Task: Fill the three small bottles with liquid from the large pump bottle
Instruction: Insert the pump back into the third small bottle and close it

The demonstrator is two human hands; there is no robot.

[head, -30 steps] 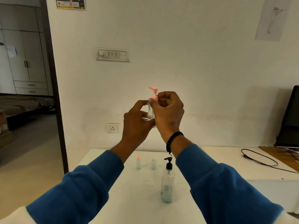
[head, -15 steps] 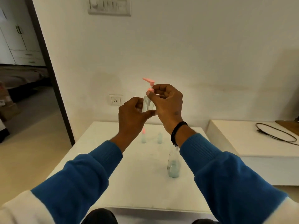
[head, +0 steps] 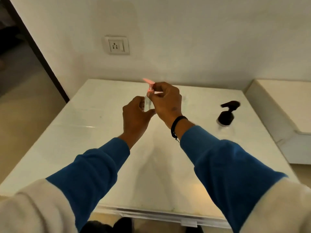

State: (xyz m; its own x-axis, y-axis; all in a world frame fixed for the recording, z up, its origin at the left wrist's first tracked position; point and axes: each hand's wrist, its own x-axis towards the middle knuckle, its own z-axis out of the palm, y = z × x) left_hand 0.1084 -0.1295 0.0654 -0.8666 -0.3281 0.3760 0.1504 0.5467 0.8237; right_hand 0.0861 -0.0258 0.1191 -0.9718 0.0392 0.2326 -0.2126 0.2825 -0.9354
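Note:
A small clear bottle [head: 147, 103] is held above the white table [head: 94, 118]. My left hand [head: 135, 116] grips its body. My right hand [head: 165, 102] pinches its pink pump top [head: 150, 82] at the neck. The large pump bottle [head: 226, 115], seen from above with its black pump head, stands on the table to the right of my hands. The other two small bottles are hidden behind my hands or too blurred to make out.
A wall socket [head: 116, 45] sits on the white wall behind the table. A lower white surface [head: 284, 105] adjoins the table on the right. A dark doorway edge [head: 33, 47] runs along the left.
The view has tilted sharply down toward the table. My hands with the small bottle have come lower, and the large pump bottle now appears off to the right.

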